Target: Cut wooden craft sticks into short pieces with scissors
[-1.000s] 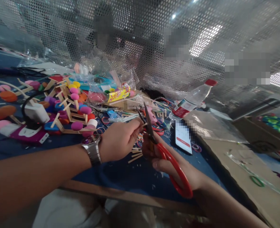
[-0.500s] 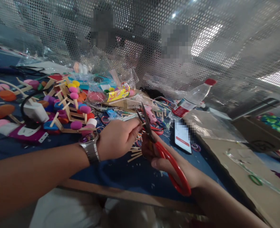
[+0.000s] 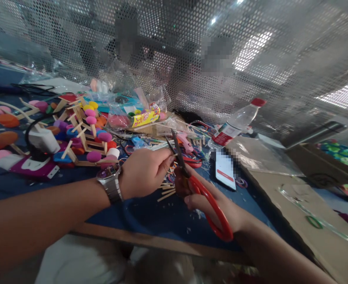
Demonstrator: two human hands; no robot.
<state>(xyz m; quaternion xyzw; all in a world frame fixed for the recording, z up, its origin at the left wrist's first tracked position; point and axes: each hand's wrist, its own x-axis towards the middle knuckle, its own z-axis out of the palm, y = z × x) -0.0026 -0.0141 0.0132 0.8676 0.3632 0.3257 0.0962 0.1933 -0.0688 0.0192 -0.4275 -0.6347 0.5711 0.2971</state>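
My right hand (image 3: 201, 197) is closed around red-handled scissors (image 3: 221, 221), whose dark blades stand slightly apart and point up and away. Beside the blades, my left hand (image 3: 142, 171), with a metal watch (image 3: 111, 179) at its wrist, is closed in a pinch. It holds a thin wooden stick (image 3: 175, 155); only a small end shows between the blades, and the fingers hide the rest. Several cut wooden sticks (image 3: 166, 192) lie on the blue tabletop (image 3: 150, 221) below my hands.
At left is a pile of stick constructions with colourful rounded pieces (image 3: 93, 156), beside a white plug adapter (image 3: 43, 140). Behind my hands lie a pink glue gun (image 3: 185, 142) and clear packaging. A phone (image 3: 224, 169), a bottle (image 3: 239, 122) and cardboard (image 3: 274, 189) are on the right.
The view has shifted slightly. Both hands keep nearly the same position, with the scissors still beside the left fingertips.
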